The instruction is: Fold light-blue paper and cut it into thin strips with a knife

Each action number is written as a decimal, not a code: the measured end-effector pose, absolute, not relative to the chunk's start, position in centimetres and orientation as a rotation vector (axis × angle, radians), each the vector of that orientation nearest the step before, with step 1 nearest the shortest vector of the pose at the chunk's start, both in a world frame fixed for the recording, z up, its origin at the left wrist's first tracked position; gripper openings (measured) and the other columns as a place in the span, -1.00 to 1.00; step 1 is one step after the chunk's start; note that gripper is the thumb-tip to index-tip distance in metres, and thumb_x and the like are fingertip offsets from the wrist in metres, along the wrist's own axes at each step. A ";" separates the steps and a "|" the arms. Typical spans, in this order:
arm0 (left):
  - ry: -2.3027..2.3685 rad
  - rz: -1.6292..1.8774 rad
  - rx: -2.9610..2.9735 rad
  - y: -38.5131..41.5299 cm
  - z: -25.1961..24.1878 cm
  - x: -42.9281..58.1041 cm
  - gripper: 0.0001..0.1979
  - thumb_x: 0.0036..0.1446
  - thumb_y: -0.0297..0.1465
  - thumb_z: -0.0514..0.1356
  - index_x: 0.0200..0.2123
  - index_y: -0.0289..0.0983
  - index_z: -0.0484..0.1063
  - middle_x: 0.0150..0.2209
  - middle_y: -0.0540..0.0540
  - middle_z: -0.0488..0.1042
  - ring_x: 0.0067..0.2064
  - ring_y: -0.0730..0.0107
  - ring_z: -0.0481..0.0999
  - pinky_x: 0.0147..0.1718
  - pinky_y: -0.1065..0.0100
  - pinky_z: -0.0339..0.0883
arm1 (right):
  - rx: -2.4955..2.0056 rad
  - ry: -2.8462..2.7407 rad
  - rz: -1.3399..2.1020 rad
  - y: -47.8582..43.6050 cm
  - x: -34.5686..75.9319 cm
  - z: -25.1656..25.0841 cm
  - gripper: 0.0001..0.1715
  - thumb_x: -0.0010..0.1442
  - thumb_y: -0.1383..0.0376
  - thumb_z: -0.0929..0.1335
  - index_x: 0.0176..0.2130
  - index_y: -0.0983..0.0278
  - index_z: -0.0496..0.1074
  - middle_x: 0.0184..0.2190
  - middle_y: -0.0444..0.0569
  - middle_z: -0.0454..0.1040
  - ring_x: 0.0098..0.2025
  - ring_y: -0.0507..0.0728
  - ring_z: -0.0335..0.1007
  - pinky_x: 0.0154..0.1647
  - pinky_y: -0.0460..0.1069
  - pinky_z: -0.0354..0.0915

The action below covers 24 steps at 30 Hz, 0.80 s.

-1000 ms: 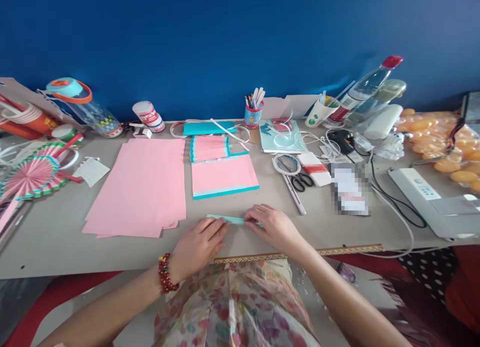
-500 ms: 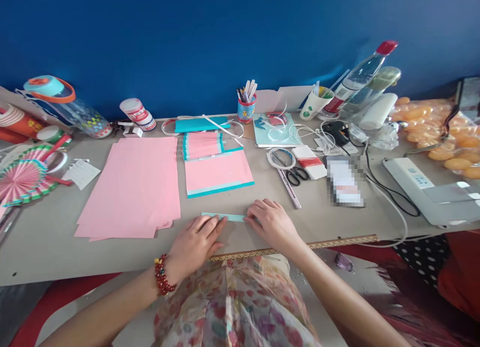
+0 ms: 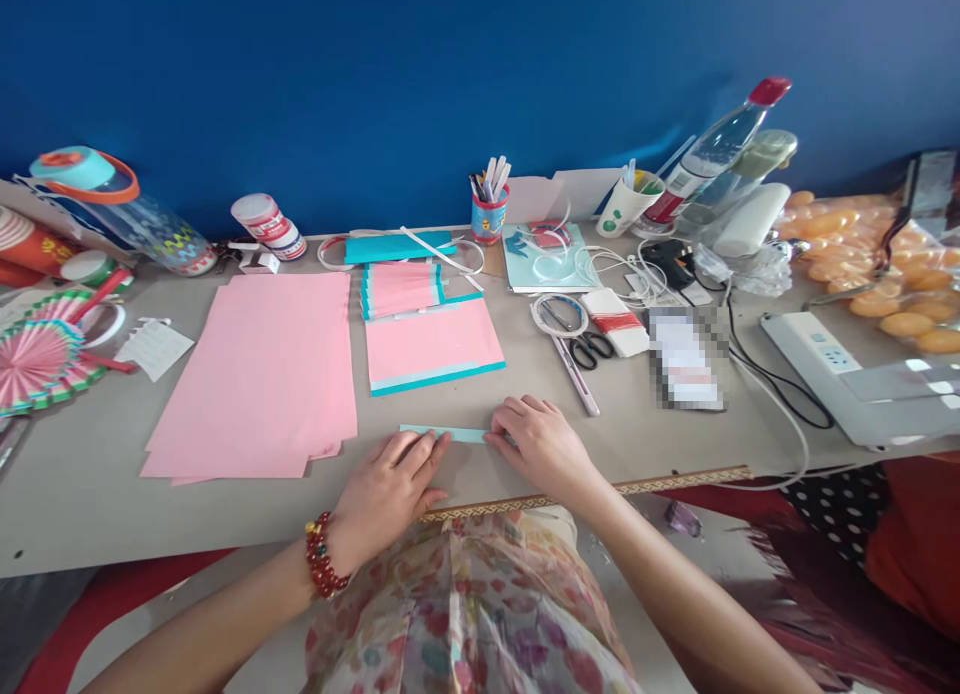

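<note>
A narrow pale blue strip [image 3: 469,435], apparently paper, lies flat on the table near its front edge. My left hand [image 3: 391,484] rests over its left part, fingers stretched out and pressing on it. At the other end, my right hand [image 3: 536,439] has its fingers curled, thumb and fingertips closed on the strip; its right tip is hidden beneath them. Beyond the strip lies a pink sheet [image 3: 435,344] with blue bands along its long edges. Behind that sheet is a pleated pink paper piece [image 3: 401,289] with blue edging.
Large pink sheets [image 3: 255,374] are stacked at the left, near a paper fan [image 3: 37,359]. Black-handled scissors [image 3: 592,351], a pen [image 3: 576,376], a card wound with red thread [image 3: 616,324] and a phone [image 3: 686,359] lie to the right. A power strip [image 3: 817,374] is farther right.
The whole view has shifted slightly. Both hands and the strip keep nearly the same places on the table.
</note>
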<state>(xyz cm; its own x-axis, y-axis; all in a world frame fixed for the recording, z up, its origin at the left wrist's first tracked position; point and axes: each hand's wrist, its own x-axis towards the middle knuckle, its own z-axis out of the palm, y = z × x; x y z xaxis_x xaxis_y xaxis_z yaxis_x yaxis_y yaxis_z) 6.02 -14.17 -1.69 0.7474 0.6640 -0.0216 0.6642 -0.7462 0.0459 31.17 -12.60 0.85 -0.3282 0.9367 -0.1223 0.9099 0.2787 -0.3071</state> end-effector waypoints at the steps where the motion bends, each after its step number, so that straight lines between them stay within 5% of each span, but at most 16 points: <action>1: 1.103 -0.010 2.891 -14.2 -1.7 6.1 -0.38 0.32 -0.14 0.10 0.36 -0.22 0.09 0.18 -0.19 0.35 0.11 0.07 0.31 0.08 0.10 0.23 | -1.776 -2.447 0.498 -12.6 31.1 0.9 -0.81 0.32 0.22 0.35 -0.32 0.25 0.40 -0.26 -0.07 0.47 -0.19 0.12 0.30 -0.18 0.01 0.06; 10: 1.069 -0.047 2.930 -14.1 -0.9 6.7 -0.34 0.32 -0.10 0.09 0.34 -0.34 0.12 0.13 -0.21 0.37 0.07 0.06 0.28 0.05 0.07 0.20 | -1.775 -2.461 0.505 -12.4 31.1 1.1 -0.82 0.32 0.23 0.36 -0.33 0.26 0.41 -0.27 -0.06 0.47 -0.20 0.12 0.31 -0.19 0.00 0.08; 17: 1.121 -0.101 2.938 -14.1 0.0 8.1 -0.26 0.22 0.04 0.13 0.35 -0.17 0.11 -0.08 -0.17 0.40 -0.05 0.10 0.30 -0.09 0.09 0.22 | -1.762 -2.380 0.487 -12.8 31.4 0.6 -0.84 0.27 0.24 0.40 -0.33 0.26 0.40 -0.29 -0.06 0.48 -0.22 0.14 0.34 -0.19 0.00 0.12; 24: 1.121 -0.104 2.958 -14.1 -0.1 8.3 -0.24 0.20 0.06 0.13 0.35 -0.16 0.11 -0.08 -0.17 0.39 -0.04 0.09 0.27 -0.10 0.09 0.18 | -1.692 -2.253 0.639 -13.5 33.7 0.7 -0.92 0.31 0.36 0.34 -0.27 0.23 0.41 -0.33 -0.12 0.52 -0.21 0.12 0.37 -0.14 0.00 0.16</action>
<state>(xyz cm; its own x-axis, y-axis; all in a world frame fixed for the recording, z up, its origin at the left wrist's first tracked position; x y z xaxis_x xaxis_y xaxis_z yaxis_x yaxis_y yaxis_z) 8.26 -14.05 -0.11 0.7469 0.6628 -0.0529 0.6613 -0.7488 -0.0452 33.69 -13.55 0.69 -0.2930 0.9542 -0.0601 0.8438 0.2285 -0.4857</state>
